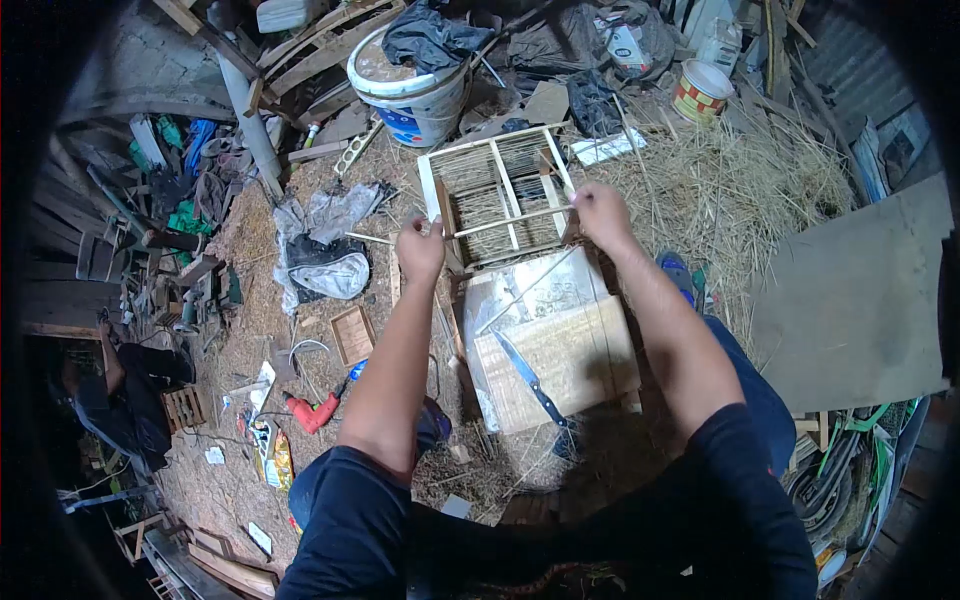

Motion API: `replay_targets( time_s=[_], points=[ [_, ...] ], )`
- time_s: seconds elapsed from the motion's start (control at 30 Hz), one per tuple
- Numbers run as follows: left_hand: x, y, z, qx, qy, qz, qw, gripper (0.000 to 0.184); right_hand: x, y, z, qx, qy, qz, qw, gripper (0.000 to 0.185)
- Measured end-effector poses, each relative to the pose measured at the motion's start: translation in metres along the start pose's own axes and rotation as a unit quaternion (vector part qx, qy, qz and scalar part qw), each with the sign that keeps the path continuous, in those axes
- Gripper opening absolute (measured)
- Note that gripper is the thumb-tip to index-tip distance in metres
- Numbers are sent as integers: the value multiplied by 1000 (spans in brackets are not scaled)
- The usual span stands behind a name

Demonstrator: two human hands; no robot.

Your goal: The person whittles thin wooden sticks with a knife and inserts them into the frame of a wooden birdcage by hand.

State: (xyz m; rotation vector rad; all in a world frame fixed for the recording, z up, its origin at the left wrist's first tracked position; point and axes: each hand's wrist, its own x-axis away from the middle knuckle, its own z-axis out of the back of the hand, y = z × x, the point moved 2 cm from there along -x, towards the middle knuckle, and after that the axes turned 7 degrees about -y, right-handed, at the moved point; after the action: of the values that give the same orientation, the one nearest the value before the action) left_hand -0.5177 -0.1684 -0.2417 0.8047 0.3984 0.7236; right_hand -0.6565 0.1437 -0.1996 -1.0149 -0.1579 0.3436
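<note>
- Thin pale wooden stick (530,217) runs left-right across slatted wooden cage (430,187).
- Right hand (604,214) nearer, grip pinched on its end.
- Left hand (420,251) by other end; can't tell grip.

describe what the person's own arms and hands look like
Both hands, left and right, are bare, without gloves. Both forearms are uncovered; short, dark navy fabric sleeves end near the elbows. No marking shows on the sleeves.
</note>
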Motion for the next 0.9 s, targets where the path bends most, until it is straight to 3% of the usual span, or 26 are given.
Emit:
replay_targets(
  time_s=[0.1, 0.23, 0.3, 0.47, 0.53, 0.6, 0.67, 0.73, 0.8, 0.9],
  points=[
    [-15, 7, -9, -139, -67, 39, 987, 60, -46, 16, -6, 104, -39, -18, 994, 26],
    [-40, -38, -39, -90, -129, 33, 987, 61, -74, 42, -24, 160, -47, -23, 986, 27],
    [-45, -54, -51, -91, -159, 5, 983, 52, -78, 50, -29, 172, -94, -71, 978, 28],
    [-42, -54, -48, 5, -138, -24, 990, 40, -78, 55, -35, 113, -84, -51, 989, 28],
    [-40, -39, -38, 17, -142, -16, 990, 37, -75, 40, -26, 98, -73, -49, 991, 28],
    [-40, -18, -24, 109, -123, -71, 984, 37, -72, 17, -13, 77, -46, -46, 995, 28],
    [-43, 10, -4, 104, -114, -96, 983, 37, -75, -3, 3, 57, -46, -42, 996, 30],
    [-45, 34, 18, 75, -39, -174, 981, 29, -72, -30, 24, 61, -17, 33, 997, 30],
    [-28, 86, 57, 128, -47, -168, 976, 33, -66, -60, 48, 69, 22, 71, 995, 30],
    [-3, 132, 110, 107, -36, -198, 974, 35, -28, -125, 92, 33, 19, 52, 998, 33]
  ],
)
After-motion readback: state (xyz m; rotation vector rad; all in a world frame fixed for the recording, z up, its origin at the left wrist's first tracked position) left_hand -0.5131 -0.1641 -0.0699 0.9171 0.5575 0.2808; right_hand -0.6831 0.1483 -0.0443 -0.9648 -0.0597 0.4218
